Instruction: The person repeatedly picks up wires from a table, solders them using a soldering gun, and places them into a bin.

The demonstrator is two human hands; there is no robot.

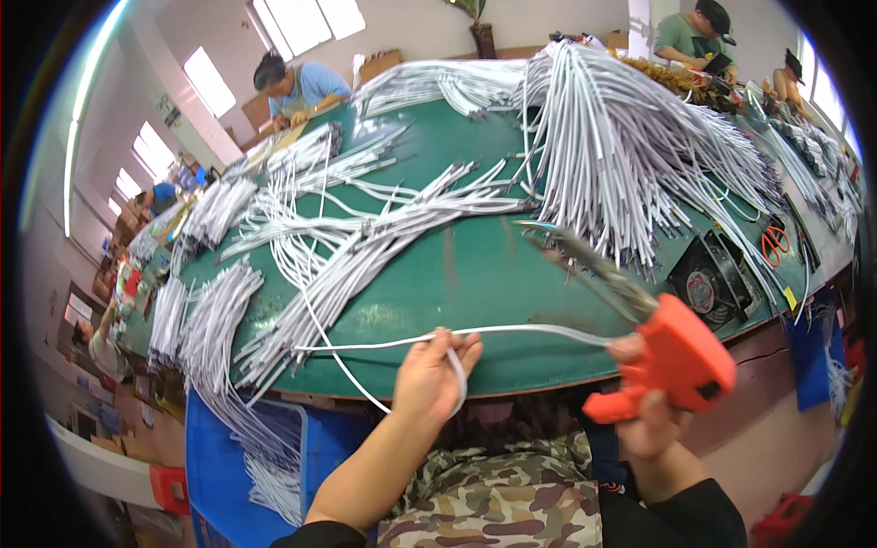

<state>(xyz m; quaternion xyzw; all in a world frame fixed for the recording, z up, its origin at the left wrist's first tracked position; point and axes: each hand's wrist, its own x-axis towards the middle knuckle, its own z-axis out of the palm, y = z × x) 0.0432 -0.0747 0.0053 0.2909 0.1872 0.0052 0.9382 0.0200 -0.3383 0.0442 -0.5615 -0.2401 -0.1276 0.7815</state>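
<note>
On my feed, the left hand [437,373] is closed, thumb and fingers pinching a white cable [530,328], with a loop of cable hanging against the palm. The right hand [652,422] is wrapped round the grip of an orange tool [683,361], whose long, motion-blurred metal nose [598,269] slants up and to the left over the counter [484,265]. The relation I'm reading is this: the cable spans the gap between the hands, its long axis running left to right across the counter's near edge. It meets the right hand at the thumb, beside the tool body; I can't tell whether that thumb grips it or only touches it. The left hand is the one clearly holding it, and the metal nose points away from that stretch.

Just beyond the hands, to the left, a cable bundle [384,239] lies slanting across the counter. Farther back, a large cable heap [585,137] fans toward me. To the right I see a black fan [703,281] and orange-handled scissors [775,243]. Low on the left stands a blue bin [331,440]; a co-worker [315,84] sits at the far side.
</note>
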